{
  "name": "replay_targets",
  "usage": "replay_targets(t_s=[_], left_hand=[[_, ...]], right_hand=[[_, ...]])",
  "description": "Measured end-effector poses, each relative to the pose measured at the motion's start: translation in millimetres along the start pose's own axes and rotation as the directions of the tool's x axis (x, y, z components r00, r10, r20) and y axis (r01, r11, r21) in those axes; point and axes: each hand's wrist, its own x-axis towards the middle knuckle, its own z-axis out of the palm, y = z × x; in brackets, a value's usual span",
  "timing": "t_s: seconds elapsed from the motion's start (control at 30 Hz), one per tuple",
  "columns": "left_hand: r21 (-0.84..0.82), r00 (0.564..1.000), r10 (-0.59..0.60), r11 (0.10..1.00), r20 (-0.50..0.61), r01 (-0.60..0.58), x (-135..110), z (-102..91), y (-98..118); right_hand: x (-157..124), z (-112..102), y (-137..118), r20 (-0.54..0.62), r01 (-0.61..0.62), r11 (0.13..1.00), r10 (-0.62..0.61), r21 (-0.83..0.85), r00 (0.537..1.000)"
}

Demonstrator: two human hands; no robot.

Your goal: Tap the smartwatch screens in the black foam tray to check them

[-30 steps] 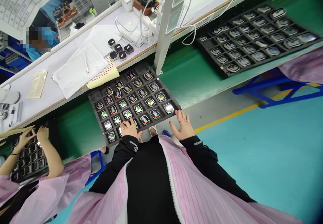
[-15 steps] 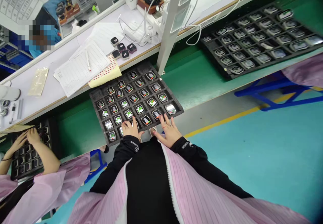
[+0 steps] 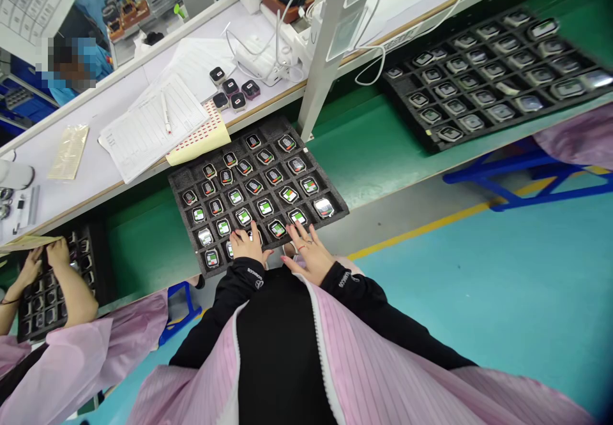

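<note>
A black foam tray (image 3: 181, 186) with rows of square smartwatches lies in front of me, many screens lit with white text or green and white blocks. My left hand (image 3: 247, 247) rests at the tray's near edge, fingers spread and partly covering a smartwatch (image 3: 257, 236). My right hand (image 3: 310, 254) is open at the same edge, its fingertips by a lit smartwatch (image 3: 297, 217). Between the hands sits another smartwatch (image 3: 276, 228) with a green and white screen. Neither hand has lifted anything.
On the white shelf (image 3: 112, 109) lie papers with a pen (image 3: 165, 112), a sticker sheet (image 3: 201, 134) and several dark watches (image 3: 230, 87). A metal post (image 3: 325, 55) stands behind the tray. Another watch tray (image 3: 421, 125) is at right. A co-worker's hands (image 3: 58, 253) are over a tray at left.
My right hand has shifted left along the tray's near edge. Two smartwatch screens near it have turned from red and white text to green and white. My left hand has stayed put.
</note>
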Motion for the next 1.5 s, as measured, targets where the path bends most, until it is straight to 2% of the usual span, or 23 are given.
replay_targets(t_s=[0.23, 0.4, 0.5, 0.67, 0.9, 1.03, 1.2, 1.5], left_hand=[[0.03, 1.0, 0.002, 1.0, 0.007, -0.003, 1, 0.0, 1], [0.028, 0.999, -0.015, 1.0, 0.035, 0.014, 2, -1.8, 3], [0.09, 0.997, -0.041, 0.995, 0.063, 0.036, 3, -4.1, 6], [0.165, 0.995, -0.064, 0.985, 0.081, 0.05, 3, -6.2, 9], [0.205, 0.993, -0.092, 0.976, 0.076, 0.075, 3, -7.4, 13], [0.183, 0.989, -0.107, 0.979, 0.098, 0.088, 3, -8.2, 15], [0.167, 0.984, -0.136, 0.979, 0.113, 0.116, 4, -8.2, 18], [0.159, 0.965, -0.235, 0.963, 0.113, 0.216, 1, -10.2, 28]], right_hand=[[-12, -14, 25, -0.117, -0.138, 0.989, 0.133, -0.043, 0.984], [-17, -16, 39, -0.191, -0.322, 0.943, 0.303, -0.082, 0.934], [-16, -17, 43, -0.238, -0.372, 0.923, 0.342, -0.093, 0.909], [-13, -15, 45, -0.267, -0.376, 0.924, 0.346, -0.068, 0.899], [-15, -10, 51, -0.193, -0.358, 0.93, 0.338, -0.079, 0.921], [-15, -15, 56, -0.197, -0.344, 0.936, 0.325, -0.069, 0.925], [-10, -23, 71, -0.223, -0.338, 0.941, 0.323, -0.032, 0.92], [10, -34, 98, -0.188, -0.244, 0.969, 0.245, 0.028, 0.951]])
